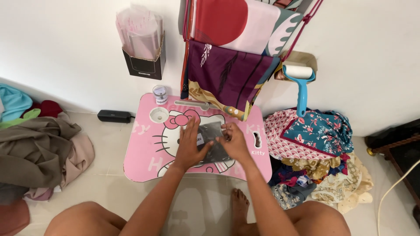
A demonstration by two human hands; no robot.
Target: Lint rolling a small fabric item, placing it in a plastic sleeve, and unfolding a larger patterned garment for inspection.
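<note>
Head view: a dark packet (210, 142) lies flat mid-way on the pink lap desk (144, 161), long axis running away from her; left hand (189, 146) spread flat on it, right hand (234, 140) fingers pinching its right edge.

Single head cam looking steeply down, close over the pink lap table (144, 161), facing the white wall (65, 43); no 2nd view.
</note>
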